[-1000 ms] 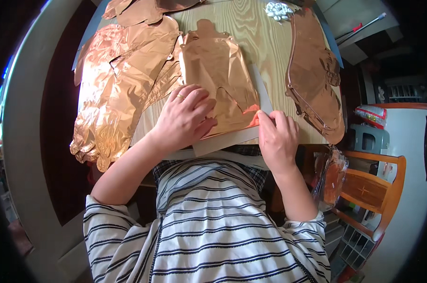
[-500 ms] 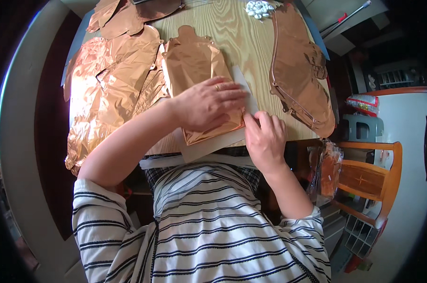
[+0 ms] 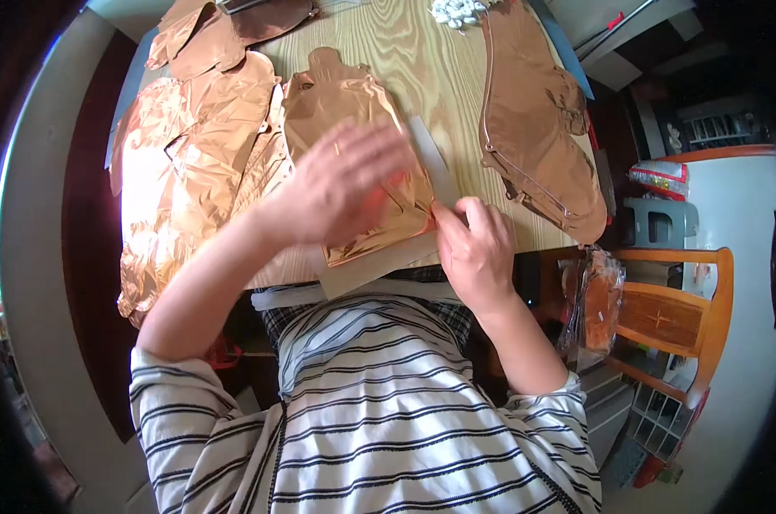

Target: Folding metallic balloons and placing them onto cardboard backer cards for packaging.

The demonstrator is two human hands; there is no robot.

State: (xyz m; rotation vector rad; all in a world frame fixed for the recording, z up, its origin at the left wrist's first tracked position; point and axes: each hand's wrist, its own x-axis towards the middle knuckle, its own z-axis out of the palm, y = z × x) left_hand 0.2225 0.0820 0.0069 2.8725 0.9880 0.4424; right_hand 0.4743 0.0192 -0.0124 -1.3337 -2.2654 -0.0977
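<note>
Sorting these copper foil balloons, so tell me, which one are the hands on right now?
The flat bottle-shaped foil piece in the middle, under the left hand. The crumpled pile lies to its left, the long piece to its right.

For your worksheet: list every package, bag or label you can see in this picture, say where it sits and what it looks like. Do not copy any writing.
Clear plastic bag: hangs at the wooden chair, right of the right hand; holds copper-coloured foil pieces.
Red and white packet: far right, beyond the table edge; flat, crinkled.
No screens or signs show.

Copper foil balloon [image 3: 345,111], light wooden table [image 3: 431,60], black-and-white striped shirt [image 3: 388,428].
</note>
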